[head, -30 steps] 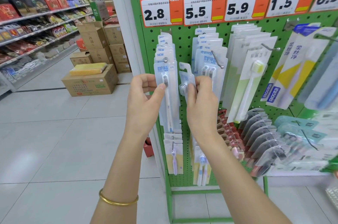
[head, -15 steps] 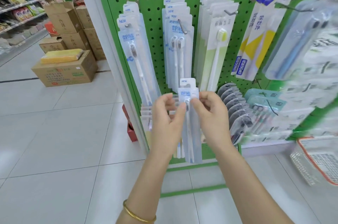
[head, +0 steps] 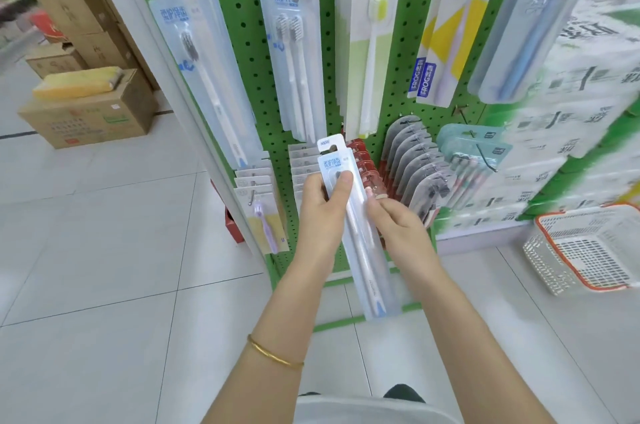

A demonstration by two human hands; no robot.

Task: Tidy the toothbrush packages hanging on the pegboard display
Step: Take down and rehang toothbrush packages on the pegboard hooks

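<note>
I hold a long, clear toothbrush package [head: 360, 243] with a white card top in front of the green pegboard [head: 242, 18]. My left hand [head: 323, 207] grips its upper left edge, thumb pressed on the front. My right hand [head: 398, 226] pinches its right edge. The package is off the hooks and tilts slightly, its bottom end toward me. Matching packages hang on the top-left hook [head: 197, 53], and a twin-brush stack [head: 294, 42] hangs beside them.
Lower hooks carry small purple brush cards [head: 263, 212], red packs [head: 367, 164] and grey curved packs [head: 412, 160]. A white and orange basket [head: 588, 250] sits on the floor at right. Cardboard boxes [head: 90, 112] stand at left on the tiled floor.
The package has come off the upper hook area and down to the lower rows, held in both hands. The view has dropped and moved closer to the board.
</note>
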